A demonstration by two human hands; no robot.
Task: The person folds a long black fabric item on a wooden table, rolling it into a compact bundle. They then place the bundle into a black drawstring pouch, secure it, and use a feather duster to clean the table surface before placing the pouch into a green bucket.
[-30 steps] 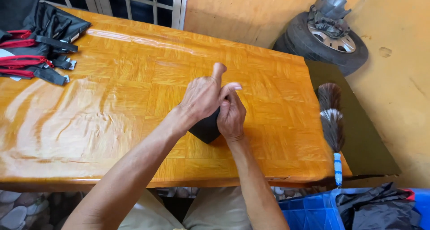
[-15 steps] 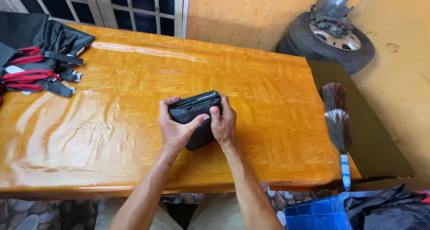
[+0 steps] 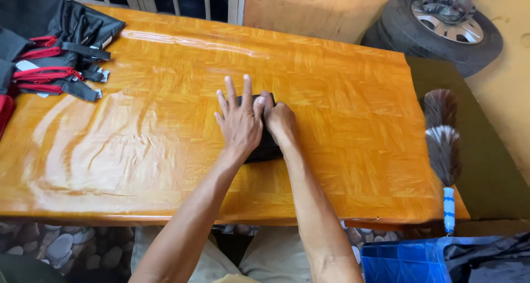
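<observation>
Few things here count as a package or label. A small white rectangular tag (image 3: 26, 65) shows at the upper left of the frame, tucked among the black and red fabric bags (image 3: 52, 46) heaped on the table's far left corner. A bright blue plastic crate (image 3: 406, 261) sits at the lower right edge, with dark cloth beside it.

Our hands cover most of the black folded thing (image 3: 259, 150) on the table (image 3: 342, 123); we cannot tell its kind.
</observation>
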